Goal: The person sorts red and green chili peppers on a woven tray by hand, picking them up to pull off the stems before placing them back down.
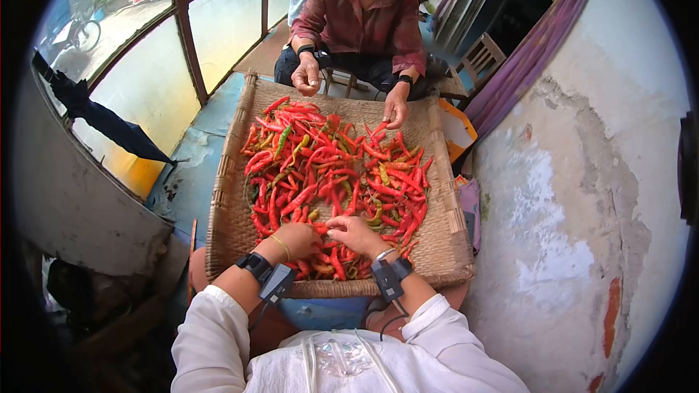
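Note:
Red chili peppers (335, 167), with a few green ones among them, lie heaped in a woven bamboo tray (444, 247). At the near side of the heap my left hand (297, 240) is closed, its fingers curled around what looks like a red chili pepper (320, 229). My right hand (353, 236) comes in from the other side with thumb and fingers pinched together close to that pepper's end. What lies between the right fingertips is too small to make out. Both wrists wear dark strapped devices, and the hands nearly touch.
Across the tray sits a person (364, 14) in a dark red shirt, both hands over the far peppers. A dark folded umbrella (109, 120) hangs at the left by the windows. A peeling wall (553, 218) stands close on the right, beside a purple curtain (535, 51).

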A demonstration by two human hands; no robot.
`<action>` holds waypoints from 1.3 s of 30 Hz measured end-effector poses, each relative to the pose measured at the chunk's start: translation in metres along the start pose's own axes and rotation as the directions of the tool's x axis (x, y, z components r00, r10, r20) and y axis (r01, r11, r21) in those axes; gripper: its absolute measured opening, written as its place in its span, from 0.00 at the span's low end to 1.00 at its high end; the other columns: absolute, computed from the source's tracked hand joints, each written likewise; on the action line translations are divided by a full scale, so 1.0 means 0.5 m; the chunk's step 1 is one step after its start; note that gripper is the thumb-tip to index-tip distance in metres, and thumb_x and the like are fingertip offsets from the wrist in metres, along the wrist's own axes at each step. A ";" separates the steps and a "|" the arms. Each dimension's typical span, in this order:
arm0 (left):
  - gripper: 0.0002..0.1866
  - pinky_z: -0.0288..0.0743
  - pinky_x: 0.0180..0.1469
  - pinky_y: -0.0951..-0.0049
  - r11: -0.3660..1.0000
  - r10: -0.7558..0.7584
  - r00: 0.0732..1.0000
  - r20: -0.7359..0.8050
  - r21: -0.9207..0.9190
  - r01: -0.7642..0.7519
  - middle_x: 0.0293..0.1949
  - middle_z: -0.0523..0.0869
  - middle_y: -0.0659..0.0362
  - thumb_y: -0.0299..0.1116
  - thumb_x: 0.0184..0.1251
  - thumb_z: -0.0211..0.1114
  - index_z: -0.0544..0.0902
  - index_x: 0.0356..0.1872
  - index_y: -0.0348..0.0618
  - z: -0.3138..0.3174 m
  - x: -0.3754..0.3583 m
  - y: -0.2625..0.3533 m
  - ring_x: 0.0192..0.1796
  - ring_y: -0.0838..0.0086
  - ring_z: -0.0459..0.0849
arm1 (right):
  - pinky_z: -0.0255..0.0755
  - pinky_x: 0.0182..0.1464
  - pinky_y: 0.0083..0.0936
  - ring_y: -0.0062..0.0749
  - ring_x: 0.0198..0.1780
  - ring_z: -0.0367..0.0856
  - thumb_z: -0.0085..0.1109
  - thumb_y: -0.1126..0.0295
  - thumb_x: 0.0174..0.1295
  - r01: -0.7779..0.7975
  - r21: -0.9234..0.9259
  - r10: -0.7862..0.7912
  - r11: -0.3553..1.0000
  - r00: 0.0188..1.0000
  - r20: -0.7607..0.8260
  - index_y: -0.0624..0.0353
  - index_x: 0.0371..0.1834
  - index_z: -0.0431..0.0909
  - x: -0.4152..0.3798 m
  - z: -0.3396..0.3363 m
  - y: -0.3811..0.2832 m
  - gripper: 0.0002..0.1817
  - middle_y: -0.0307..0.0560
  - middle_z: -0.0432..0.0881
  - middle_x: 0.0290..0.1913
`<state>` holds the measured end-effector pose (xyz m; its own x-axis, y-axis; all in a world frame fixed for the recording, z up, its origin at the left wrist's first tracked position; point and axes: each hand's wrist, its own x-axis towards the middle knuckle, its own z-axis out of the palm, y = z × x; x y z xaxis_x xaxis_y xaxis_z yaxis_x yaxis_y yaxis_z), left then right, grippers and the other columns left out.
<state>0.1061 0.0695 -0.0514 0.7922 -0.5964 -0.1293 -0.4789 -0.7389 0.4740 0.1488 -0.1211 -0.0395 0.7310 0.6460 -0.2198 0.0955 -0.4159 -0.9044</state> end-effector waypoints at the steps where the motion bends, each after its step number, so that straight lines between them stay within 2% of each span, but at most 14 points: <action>1: 0.14 0.72 0.38 0.62 1.000 0.004 1.000 0.002 0.000 -0.004 0.30 0.82 0.53 0.41 0.52 0.60 0.80 0.35 0.45 -0.009 0.000 0.007 0.36 0.58 0.80 | 0.69 0.47 0.23 0.28 0.43 0.77 0.57 0.66 0.54 0.020 -0.155 -0.010 0.988 0.998 0.062 0.62 0.48 0.72 -0.004 0.008 -0.009 0.19 0.46 0.80 0.40; 7: 0.10 0.73 0.35 0.62 0.987 -0.121 0.977 -0.173 -0.123 0.101 0.24 0.80 0.50 0.37 0.54 0.58 0.80 0.32 0.43 -0.049 -0.002 0.031 0.29 0.56 0.79 | 0.68 0.48 0.24 0.28 0.44 0.76 0.56 0.65 0.54 0.116 -0.199 -0.093 0.973 0.989 0.118 0.62 0.49 0.72 -0.009 0.013 -0.005 0.19 0.46 0.80 0.41; 13: 0.10 0.73 0.33 0.66 0.867 -0.255 0.947 -0.196 -0.480 0.134 0.24 0.81 0.50 0.37 0.53 0.60 0.81 0.30 0.42 -0.072 -0.006 0.039 0.29 0.58 0.80 | 0.70 0.29 0.13 0.17 0.26 0.75 0.47 0.69 0.62 -0.058 0.343 0.042 0.937 0.998 0.052 0.63 0.44 0.73 -0.014 -0.007 -0.014 0.12 0.39 0.77 0.27; 16: 0.11 0.72 0.31 0.67 0.952 -0.264 0.941 -0.211 -0.212 0.220 0.24 0.81 0.51 0.38 0.52 0.63 0.80 0.30 0.40 -0.075 -0.010 0.044 0.28 0.60 0.80 | 0.68 0.24 0.11 0.15 0.21 0.73 0.45 0.69 0.63 -0.071 0.308 0.075 0.949 0.997 -0.001 0.63 0.44 0.74 -0.023 -0.024 -0.015 0.12 0.37 0.76 0.23; 21: 0.11 0.73 0.34 0.66 0.977 -0.143 0.982 -0.127 -0.174 0.120 0.24 0.81 0.54 0.39 0.49 0.63 0.81 0.29 0.44 -0.031 -0.007 0.014 0.30 0.61 0.80 | 0.64 0.18 0.14 0.17 0.17 0.73 0.44 0.67 0.62 -0.225 0.147 0.247 0.963 0.956 -0.157 0.63 0.38 0.76 -0.031 -0.112 -0.024 0.12 0.36 0.75 0.19; 23: 0.10 0.73 0.35 0.66 0.977 -0.069 0.995 -0.075 -0.205 0.053 0.25 0.82 0.55 0.38 0.48 0.63 0.81 0.29 0.45 -0.026 -0.006 0.013 0.30 0.61 0.80 | 0.68 0.21 0.16 0.20 0.22 0.76 0.45 0.66 0.63 -0.174 0.379 0.275 0.909 0.933 -0.230 0.62 0.48 0.70 -0.015 -0.166 -0.004 0.15 0.40 0.77 0.23; 25: 0.14 0.72 0.40 0.64 0.984 -0.055 0.993 0.102 -0.162 0.071 0.29 0.82 0.55 0.40 0.46 0.64 0.81 0.34 0.47 -0.027 -0.003 0.017 0.36 0.61 0.80 | 0.73 0.25 0.20 0.24 0.28 0.78 0.47 0.64 0.63 0.305 0.796 0.185 0.523 0.871 -0.455 0.60 0.61 0.56 -0.010 -0.187 -0.032 0.25 0.45 0.78 0.31; 26: 0.14 0.72 0.40 0.64 0.984 -0.055 0.994 0.098 -0.162 0.070 0.29 0.82 0.55 0.40 0.46 0.64 0.81 0.34 0.47 -0.023 -0.004 0.015 0.36 0.61 0.80 | 0.75 0.28 0.22 0.28 0.32 0.79 0.49 0.63 0.62 0.402 0.805 0.174 0.435 0.840 -0.513 0.58 0.66 0.40 -0.006 -0.197 -0.035 0.35 0.50 0.76 0.37; 28: 0.16 0.72 0.42 0.64 0.997 0.005 0.999 0.042 -0.078 -0.001 0.33 0.82 0.55 0.40 0.45 0.65 0.80 0.38 0.48 -0.018 -0.010 0.010 0.38 0.61 0.80 | 0.75 0.28 0.22 0.29 0.31 0.79 0.50 0.63 0.61 0.343 0.801 0.228 0.490 0.837 -0.498 0.58 0.66 0.40 0.002 -0.185 -0.020 0.36 0.51 0.76 0.37; 30: 0.17 0.72 0.42 0.64 0.997 -0.029 0.995 0.099 -0.067 0.035 0.34 0.82 0.54 0.39 0.45 0.65 0.80 0.39 0.48 -0.023 -0.009 0.015 0.39 0.61 0.79 | 0.73 0.26 0.20 0.27 0.30 0.78 0.51 0.63 0.60 0.163 0.739 0.278 0.654 0.857 -0.435 0.60 0.66 0.42 0.007 -0.152 -0.003 0.36 0.50 0.76 0.36; 33: 0.18 0.72 0.43 0.64 0.995 -0.062 0.985 0.159 -0.064 0.073 0.35 0.82 0.55 0.39 0.44 0.66 0.80 0.40 0.49 -0.025 -0.008 0.019 0.40 0.61 0.79 | 0.70 0.24 0.13 0.20 0.29 0.77 0.50 0.67 0.60 -0.149 0.588 0.278 0.795 0.951 -0.134 0.63 0.53 0.66 -0.001 -0.073 -0.023 0.19 0.42 0.77 0.33; 35: 0.18 0.72 0.43 0.64 0.995 -0.062 0.985 0.162 -0.070 0.074 0.35 0.82 0.55 0.38 0.44 0.66 0.80 0.40 0.49 -0.023 -0.011 0.017 0.40 0.61 0.79 | 0.72 0.32 0.18 0.22 0.31 0.77 0.52 0.66 0.59 -0.231 0.392 0.229 0.890 0.972 0.053 0.63 0.48 0.72 -0.008 -0.025 -0.014 0.17 0.42 0.79 0.34; 37: 0.15 0.72 0.41 0.64 0.993 -0.049 0.989 0.138 -0.095 0.062 0.33 0.82 0.56 0.38 0.45 0.64 0.81 0.37 0.50 -0.026 -0.011 0.019 0.38 0.61 0.80 | 0.72 0.37 0.21 0.27 0.34 0.79 0.53 0.65 0.57 0.092 -0.080 -0.082 0.993 0.989 0.122 0.63 0.48 0.72 -0.008 0.010 0.001 0.18 0.44 0.80 0.36; 39: 0.13 0.72 0.40 0.64 0.991 -0.077 0.987 0.144 -0.100 0.092 0.32 0.82 0.56 0.37 0.45 0.64 0.82 0.36 0.50 -0.045 -0.014 0.031 0.37 0.61 0.80 | 0.71 0.41 0.23 0.30 0.35 0.79 0.56 0.62 0.54 0.037 -0.295 0.005 0.955 0.990 0.143 0.61 0.46 0.74 -0.022 0.018 -0.015 0.19 0.46 0.81 0.35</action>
<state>0.1015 0.0692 -0.0236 0.7638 -0.5770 -0.2895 -0.3640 -0.7553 0.5449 0.1339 -0.1193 -0.0336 0.6270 0.7289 -0.2750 0.3177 -0.5615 -0.7641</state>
